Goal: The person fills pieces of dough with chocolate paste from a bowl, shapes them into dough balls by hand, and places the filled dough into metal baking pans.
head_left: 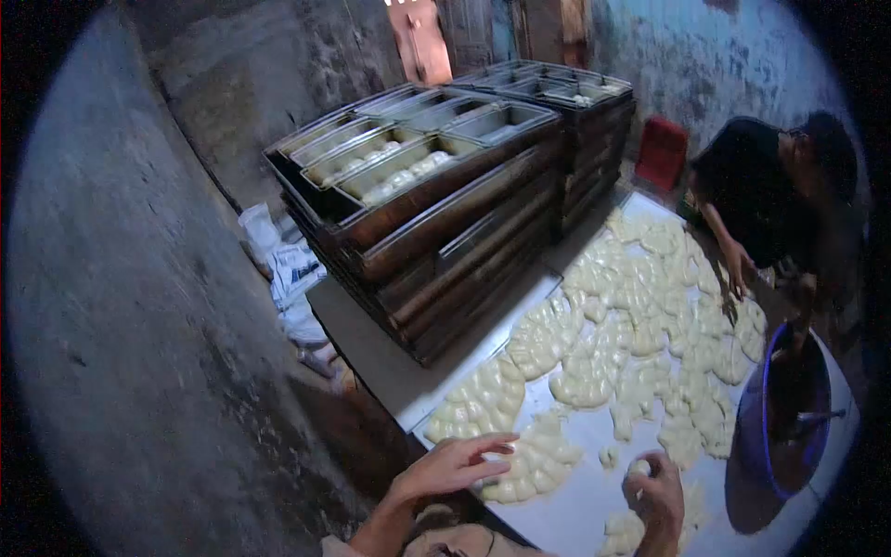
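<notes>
My left hand (455,467) has its fingers stretched out and apart, at the left edge of a pale, lumpy slab of dough (538,464) near the front of the table. Whether the fingertips press into the dough or hover just over it, I cannot tell. Curled round a small piece of dough (639,468), my right hand (663,497) is at the table's near side. A tiny scrap of dough (608,458) lies between the two hands. More flattened dough (613,531) shows beside and partly behind my right wrist.
Many dough slabs (640,288) cover the white table (594,432). Stacked metal loaf pans (436,241), some holding dough balls (408,176), rise at the back left. A purple-rimmed basin (768,418) stands right, by a person in dark clothing (761,186) reaching over the table. Plastic bags (292,265) lie by the wall.
</notes>
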Available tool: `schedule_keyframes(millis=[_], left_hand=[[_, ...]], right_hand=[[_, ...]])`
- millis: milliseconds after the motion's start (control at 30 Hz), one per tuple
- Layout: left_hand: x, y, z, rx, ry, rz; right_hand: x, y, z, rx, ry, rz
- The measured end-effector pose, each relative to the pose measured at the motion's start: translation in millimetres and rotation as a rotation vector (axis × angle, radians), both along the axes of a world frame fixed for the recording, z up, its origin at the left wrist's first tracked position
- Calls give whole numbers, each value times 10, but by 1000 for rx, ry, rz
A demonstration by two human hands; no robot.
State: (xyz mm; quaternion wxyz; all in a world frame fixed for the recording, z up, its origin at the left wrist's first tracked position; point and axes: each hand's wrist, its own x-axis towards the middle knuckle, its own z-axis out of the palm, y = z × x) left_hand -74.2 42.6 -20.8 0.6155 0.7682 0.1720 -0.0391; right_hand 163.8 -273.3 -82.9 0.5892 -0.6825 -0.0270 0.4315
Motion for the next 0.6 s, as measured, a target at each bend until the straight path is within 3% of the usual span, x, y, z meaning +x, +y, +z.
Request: schedule_keyframes(millis=[33,133,167,200,233,300,400,467,500,600], left_hand=[[-91,181,254,93,-11,-32],[-421,837,739,34,-203,29],[-524,1109,944,55,-227,31],[-610,1406,1041,138,-333,33],[-704,1641,1149,217,-435,25],[-811,2330,1308,143,-644,3],[-730,3127,1682,286,-847,302],[-574,3709,2055,526,-724,407],[-432,3915,2151,469,-736,465],[-47,4526,2450,875,-607,287]], right_hand=[[-56,156,243,-23,21,-29],[260,75,-223,157,-320,18],[273,201,-104,226,-390,1],[128,510,357,201,-327,-69],[251,599,291,290,-523,-66],[108,1221,942,346,-586,-78],[131,2062,1522,412,-721,-56],[194,2611,2009,345,-846,112],[193,2916,2279,320,-913,235],[56,4046,2949,450,-1077,357]])
